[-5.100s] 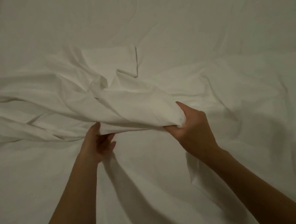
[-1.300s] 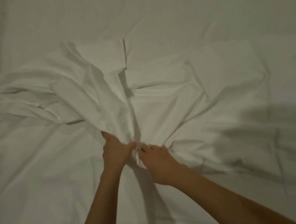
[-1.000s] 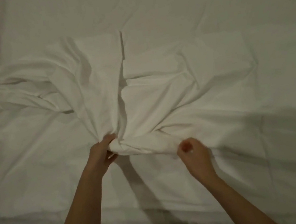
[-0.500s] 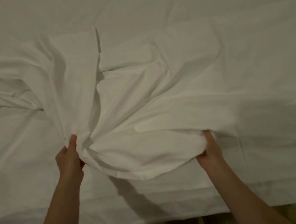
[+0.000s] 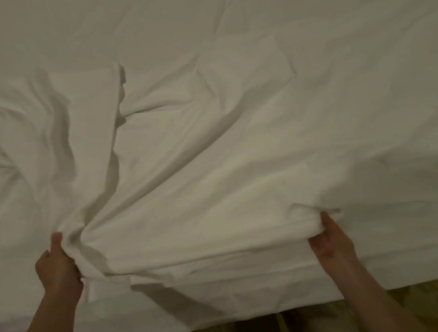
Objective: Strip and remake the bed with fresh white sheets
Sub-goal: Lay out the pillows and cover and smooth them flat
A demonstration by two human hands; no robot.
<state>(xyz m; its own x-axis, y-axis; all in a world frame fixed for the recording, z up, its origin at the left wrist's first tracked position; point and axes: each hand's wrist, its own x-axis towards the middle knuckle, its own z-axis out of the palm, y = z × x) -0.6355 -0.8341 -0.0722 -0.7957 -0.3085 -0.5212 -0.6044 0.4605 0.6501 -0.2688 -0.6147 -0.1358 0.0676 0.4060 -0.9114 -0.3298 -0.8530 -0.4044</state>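
Two hands' grip, creased white sheet [image 5: 212, 166]

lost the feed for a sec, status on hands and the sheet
Left hand grips bunched sheet edge. Right hand grips same edge, hands wide apart. Sheet half spread, creased, over bed. Nothing in the way.

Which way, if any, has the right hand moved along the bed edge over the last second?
Yes. The right hand has slid rightward along the bed edge, away from the left hand, spreading the sheet between them.
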